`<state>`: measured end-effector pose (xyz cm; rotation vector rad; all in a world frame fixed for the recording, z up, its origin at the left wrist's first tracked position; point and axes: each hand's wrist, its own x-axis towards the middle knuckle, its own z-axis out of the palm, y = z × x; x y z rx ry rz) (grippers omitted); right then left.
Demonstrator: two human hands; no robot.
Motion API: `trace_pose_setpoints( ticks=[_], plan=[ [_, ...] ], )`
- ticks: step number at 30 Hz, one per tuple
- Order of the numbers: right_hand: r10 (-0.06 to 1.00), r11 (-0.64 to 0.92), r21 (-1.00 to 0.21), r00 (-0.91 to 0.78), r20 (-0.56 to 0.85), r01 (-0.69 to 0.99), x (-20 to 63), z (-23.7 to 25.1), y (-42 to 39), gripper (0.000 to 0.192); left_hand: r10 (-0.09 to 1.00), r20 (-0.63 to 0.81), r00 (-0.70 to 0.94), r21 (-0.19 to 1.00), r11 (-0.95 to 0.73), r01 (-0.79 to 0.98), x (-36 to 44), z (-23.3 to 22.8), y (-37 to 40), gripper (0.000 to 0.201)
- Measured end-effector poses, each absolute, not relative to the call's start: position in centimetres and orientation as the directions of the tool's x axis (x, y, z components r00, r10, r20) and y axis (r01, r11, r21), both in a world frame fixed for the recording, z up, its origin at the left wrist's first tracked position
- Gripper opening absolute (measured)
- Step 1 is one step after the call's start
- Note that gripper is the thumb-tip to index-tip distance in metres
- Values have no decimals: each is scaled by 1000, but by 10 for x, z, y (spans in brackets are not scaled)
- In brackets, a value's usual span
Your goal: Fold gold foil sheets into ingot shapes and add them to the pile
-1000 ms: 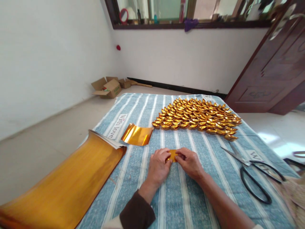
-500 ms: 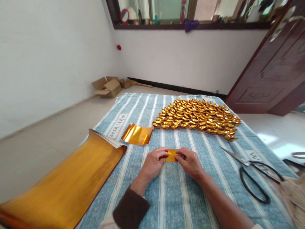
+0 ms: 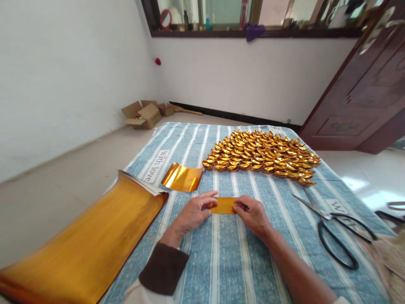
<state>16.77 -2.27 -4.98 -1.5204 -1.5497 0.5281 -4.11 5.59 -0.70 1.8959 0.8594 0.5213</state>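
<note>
Gold strip (image 3: pixel 224 205): spans the gap between two hands, long side crosswise, above the near-middle of the surface (image 3: pixel 229 264); cannot tell if it rests there. Right hand (image 3: pixel 254 214): thumb and fingers pinched together on the strip's right end. Left hand (image 3: pixel 193 213): touching the left end, index finger stretched along the far edge; cannot tell whether it clamps. Brown cuff (image 3: pixel 164 268) on the left wrist, right forearm bare.

Surface wears a blue cloth (image 3: pixel 183 139), white stripes running near to far, "With love" printed at left. Curled gold sheet (image 3: pixel 182 176) beyond the left hand; gold stack (image 3: pixel 88 236) along the left edge, its near end cut off by the frame. Scissors (image 3: pixel 326 216), black-handled, lie right of the right hand, well apart. Gold ingots (image 3: pixel 259 154), boat-shaped, crowd together at the far right.

Room: pale floor (image 3: pixel 63 181), white walls (image 3: pixel 237 76), dark-framed window (image 3: pixel 221 14) ahead, red-brown door (image 3: pixel 351 97) at right, cardboard boxes (image 3: pixel 147 118) in the far left corner.

Count: strip, one; curled sheet, one visible; stack, one, layers too tight to number; scissors, one pair; boxes, two; ingots, dozens, overlapping too closely for an exact tally.
</note>
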Motion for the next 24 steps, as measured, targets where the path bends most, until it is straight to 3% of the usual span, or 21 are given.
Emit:
trace_pose_setpoints(
  ticks=[11, 17, 21, 24],
  plan=[
    [950, 160, -803, 133, 284, 574, 168, -50, -22, 10, 739, -37, 672, 932, -218, 290, -50, -8, 60, 35],
    [948, 168, -790, 124, 294, 590, 167, -50, -22, 10, 772, 14, 636, 919, -261, 296, -53, -12, 61, 30],
    [946, 174, -782, 118, 301, 598, 166, -51, -21, 11, 829, 314, 462, 743, -518, 424, -40, -12, 47, 23],
    [945, 183, -779, 110, 307, 599, 166, -53, -21, 12, 667, 473, 575, 536, -736, 413, -21, -14, 27, 27]
  ],
)
